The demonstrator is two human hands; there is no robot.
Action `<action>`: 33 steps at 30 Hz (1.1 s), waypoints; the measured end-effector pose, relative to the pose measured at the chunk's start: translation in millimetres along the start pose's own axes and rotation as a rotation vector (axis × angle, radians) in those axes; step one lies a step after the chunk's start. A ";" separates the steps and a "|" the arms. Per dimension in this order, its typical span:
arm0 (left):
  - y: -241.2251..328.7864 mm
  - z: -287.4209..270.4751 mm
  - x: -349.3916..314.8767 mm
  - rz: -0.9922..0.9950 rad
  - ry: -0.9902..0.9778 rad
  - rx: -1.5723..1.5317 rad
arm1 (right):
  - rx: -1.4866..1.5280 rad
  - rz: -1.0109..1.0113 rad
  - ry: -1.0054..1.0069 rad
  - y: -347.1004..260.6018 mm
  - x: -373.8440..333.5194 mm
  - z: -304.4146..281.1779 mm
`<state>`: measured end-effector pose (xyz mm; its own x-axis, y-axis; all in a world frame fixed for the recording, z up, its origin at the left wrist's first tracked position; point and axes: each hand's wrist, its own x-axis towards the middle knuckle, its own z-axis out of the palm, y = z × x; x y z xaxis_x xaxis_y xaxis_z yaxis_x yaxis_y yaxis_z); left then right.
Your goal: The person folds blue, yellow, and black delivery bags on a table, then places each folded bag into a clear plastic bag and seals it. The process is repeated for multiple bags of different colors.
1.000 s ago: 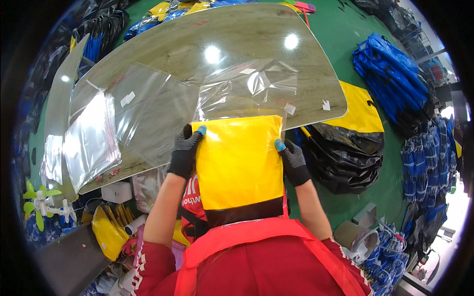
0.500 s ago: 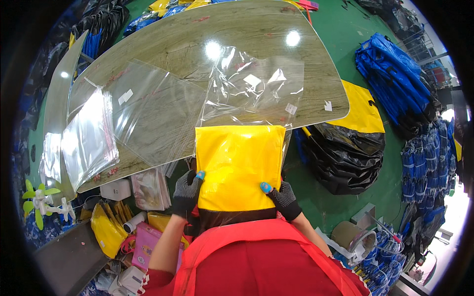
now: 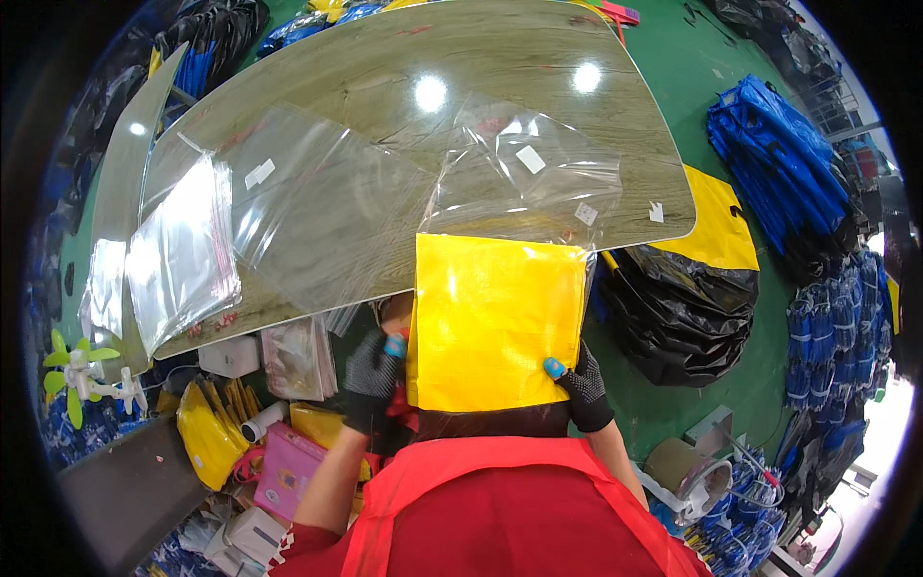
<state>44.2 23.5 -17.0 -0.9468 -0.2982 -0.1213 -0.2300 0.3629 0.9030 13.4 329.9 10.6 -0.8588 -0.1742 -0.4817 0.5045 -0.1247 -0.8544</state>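
A flat yellow folded sheet (image 3: 495, 322) with a black lower part (image 3: 495, 421) lies in front of me, its far edge against a clear plastic bag (image 3: 538, 183) on the table. Clear film shows along its right side; how far it sits inside the bag I cannot tell. My right hand (image 3: 584, 388), in a dark dotted glove with a blue thumb tip, pinches the sheet's near right edge, thumb on top. Beside the left edge is my left hand (image 3: 375, 375), gloved alike and slightly blurred. Its thumb is off the sheet and its fingers look apart, partly hidden.
More clear bags (image 3: 308, 212) and a bag stack (image 3: 187, 264) cover the left of the wood-patterned table (image 3: 510, 43). Right of it sit a yellow-and-black bundle (image 3: 687, 308) and blue folded goods (image 3: 769, 144). A small green fan (image 3: 77, 375) and pink bag (image 3: 288, 471) are at lower left.
The yellow sheet has shifted slightly right in the view, as has the table. My left thumb has come off the sheet's left edge; my right hand keeps its grip.
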 end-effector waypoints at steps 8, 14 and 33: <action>25.1 1.1 65.4 0.269 -0.052 0.188 | 0.032 -0.018 -0.013 -4.0 10.4 0.7; 22.0 4.2 13.6 0.397 0.000 0.303 | -0.138 0.034 0.060 6.0 -11.2 1.8; 13.0 -16.2 -1.0 -0.360 -0.415 -0.507 | -0.432 -0.203 -0.245 10.5 -20.5 13.5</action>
<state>45.8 14.2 1.5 -0.8629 0.0722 -0.5001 -0.5046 -0.1754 0.8453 37.5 319.0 14.1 -0.8632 -0.4180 -0.2832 0.2039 0.2246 -0.9529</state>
